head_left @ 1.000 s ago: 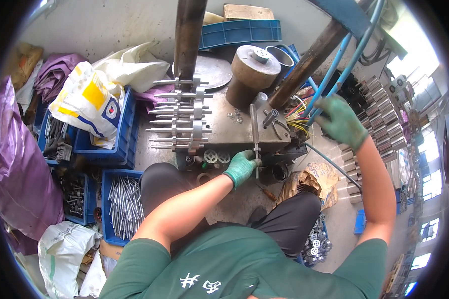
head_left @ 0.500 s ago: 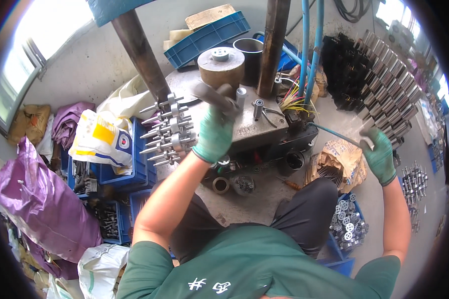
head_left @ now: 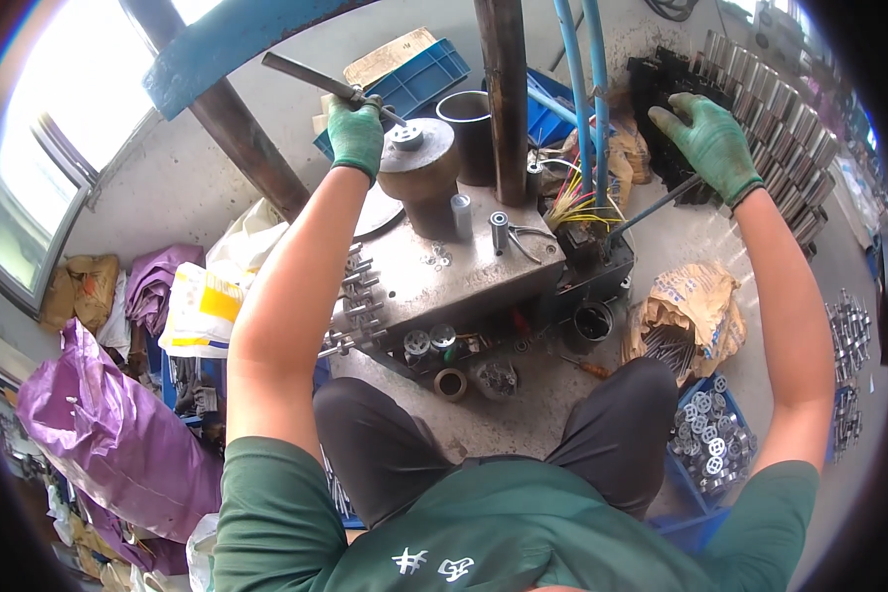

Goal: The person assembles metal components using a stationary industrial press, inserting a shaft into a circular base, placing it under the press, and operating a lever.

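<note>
My left hand (head_left: 353, 136), in a green glove, is closed around a stepped metal shaft (head_left: 306, 75). The shaft slants down to the right, its lower end near a grey spoked disc (head_left: 405, 136) on top of a thick round block (head_left: 419, 170). Out to the right, my green-gloved right hand (head_left: 708, 146) is raised with fingers apart and nothing visible in them. A thin lever rod (head_left: 656, 205) ends close below that wrist; whether they touch I cannot tell. On the steel press table (head_left: 419, 286) stand a light grey sleeve (head_left: 462, 215) and a small dark-rimmed cylinder (head_left: 499, 232).
Press columns (head_left: 503, 99) rise behind the table. Stepped shafts (head_left: 360, 296) stand along its left edge. Stacked metal cylinders (head_left: 770, 109) are at the far right. A torn paper sack (head_left: 696, 306) and a blue crate (head_left: 710, 444) of spoked discs lie right of my knees.
My left hand has swung up and away with the shaft, over the round block. My right hand has moved up and left, its fingers now spread. The whole view has shifted.
</note>
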Demonstrator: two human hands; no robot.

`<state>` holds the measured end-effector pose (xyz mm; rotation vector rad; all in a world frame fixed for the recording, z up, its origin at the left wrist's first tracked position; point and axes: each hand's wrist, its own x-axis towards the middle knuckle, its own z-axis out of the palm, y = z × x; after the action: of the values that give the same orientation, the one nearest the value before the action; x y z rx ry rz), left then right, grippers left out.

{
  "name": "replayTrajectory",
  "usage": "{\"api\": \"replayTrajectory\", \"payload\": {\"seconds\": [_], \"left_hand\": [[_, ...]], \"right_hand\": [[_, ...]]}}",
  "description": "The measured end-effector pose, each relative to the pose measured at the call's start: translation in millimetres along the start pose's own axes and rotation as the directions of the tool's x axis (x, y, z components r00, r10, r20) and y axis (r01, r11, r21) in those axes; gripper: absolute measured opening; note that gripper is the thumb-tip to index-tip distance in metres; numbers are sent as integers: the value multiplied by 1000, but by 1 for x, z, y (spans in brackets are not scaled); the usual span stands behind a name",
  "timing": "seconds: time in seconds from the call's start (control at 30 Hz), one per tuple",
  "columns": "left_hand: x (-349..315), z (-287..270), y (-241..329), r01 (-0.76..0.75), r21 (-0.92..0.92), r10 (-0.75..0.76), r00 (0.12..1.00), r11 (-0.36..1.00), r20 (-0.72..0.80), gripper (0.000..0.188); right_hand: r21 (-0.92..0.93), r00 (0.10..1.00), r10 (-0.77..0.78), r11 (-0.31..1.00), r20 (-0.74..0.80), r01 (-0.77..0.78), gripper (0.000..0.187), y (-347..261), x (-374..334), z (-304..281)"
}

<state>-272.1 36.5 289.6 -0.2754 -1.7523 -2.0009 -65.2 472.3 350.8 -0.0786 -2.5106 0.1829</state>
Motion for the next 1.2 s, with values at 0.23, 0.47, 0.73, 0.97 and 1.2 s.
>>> {"api": "replayTrajectory", "payload": {"seconds": [0.23,0.47,0.73,0.97,1.2], "left_hand": [[11,0,5,-51,256,-7,976,965,219,34],[25,-1,-8,-329,507,162,924,797,346,30],[38,-8,-16,-236,517,93,954,823,287,35],[12,8,1,-172,543,29,965,822,261,34],[-9,3,-33,-193,413,120,973,890,196,25]], "right_hand": [[32,996,12,999,88,-15,28,0,-2,-2],[96,994,15,995,113,-26,25,-3,-26,-13],[119,984,15,992,175,-37,37,12,-121,-30],[65,866,-86,996,493,62,41,12,-155,-46],[76,751,-185,981,633,177,42,-11,-164,-47]]}}
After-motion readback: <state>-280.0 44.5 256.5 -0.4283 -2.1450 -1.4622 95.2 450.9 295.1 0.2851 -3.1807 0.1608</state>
